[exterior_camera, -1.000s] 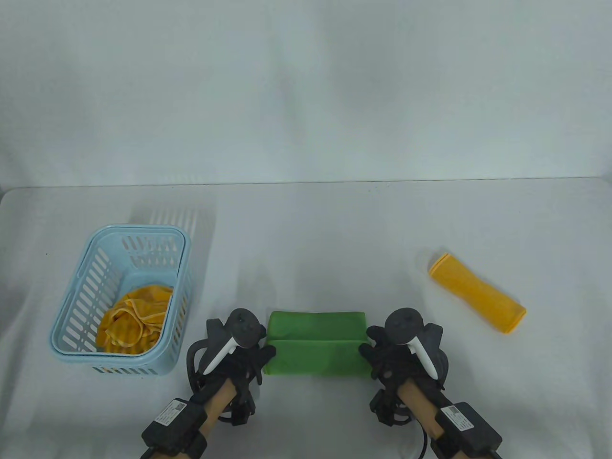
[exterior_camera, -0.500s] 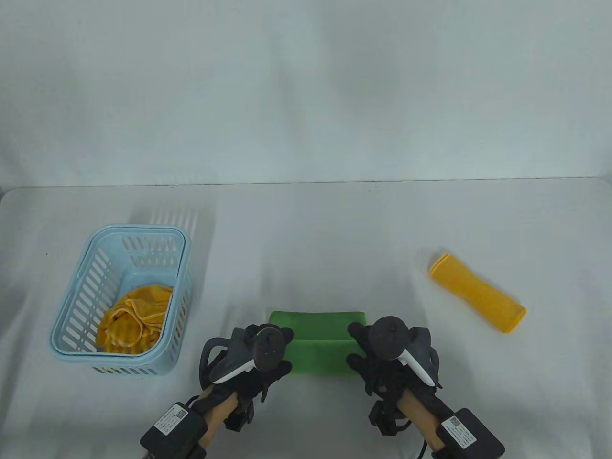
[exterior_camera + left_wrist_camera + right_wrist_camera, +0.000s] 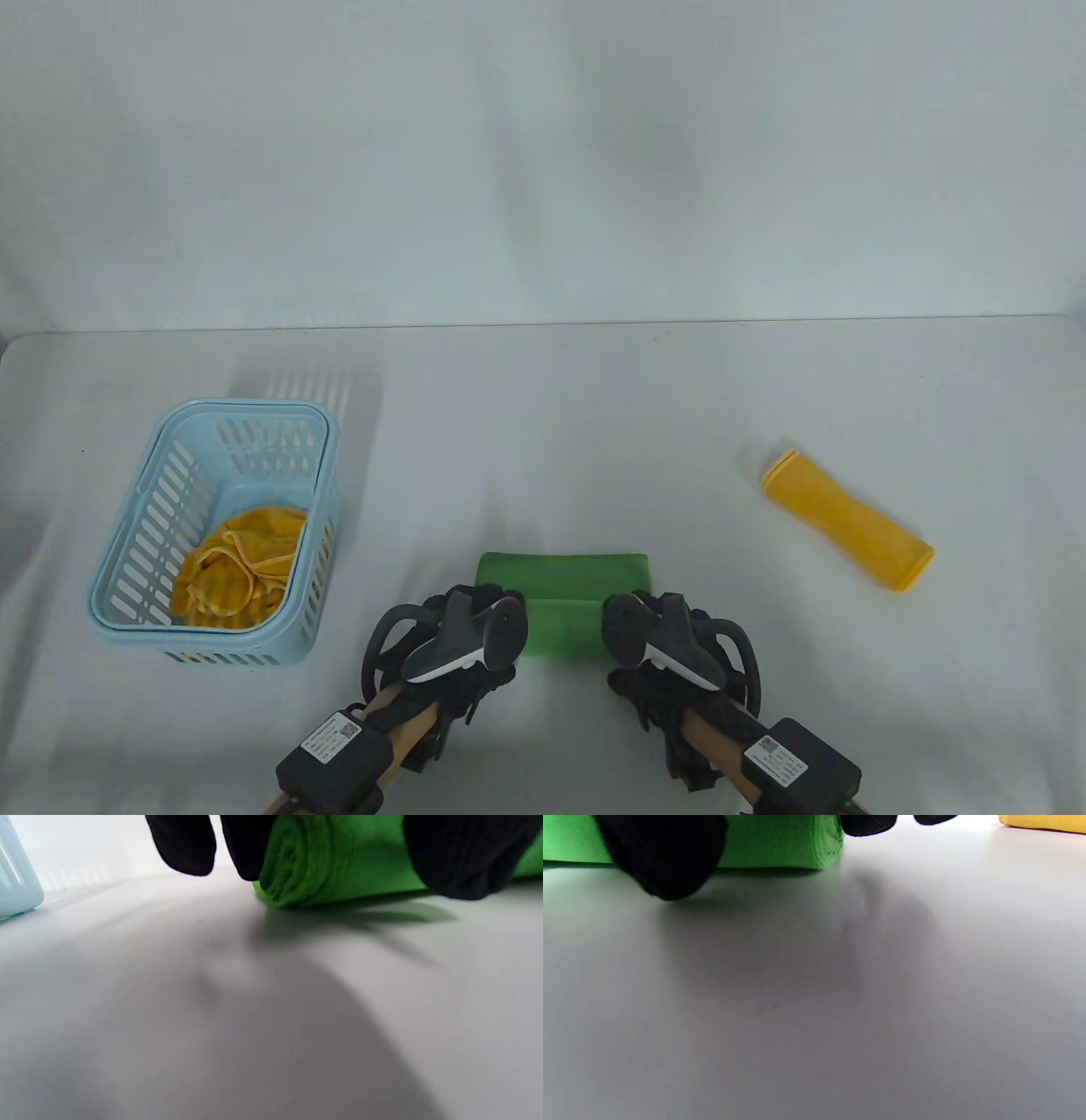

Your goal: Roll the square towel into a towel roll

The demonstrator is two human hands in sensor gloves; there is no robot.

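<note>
Where hands (image 3: 564,632) cover green towel (image 3: 562,594), fingers hidden.

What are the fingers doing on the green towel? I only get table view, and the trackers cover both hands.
Observer: In the left wrist view, the left hand has its fingers over the top of the green towel, with the thumb in front of the near side.
Operator: Is the roll tight at that end?
Observer: The left end shows a neat spiral of layers and rests on the table.
Operator: And the right side?
Observer: In the right wrist view, the right hand has its thumb in front of the near side. The layers at that end line up flush.
</note>
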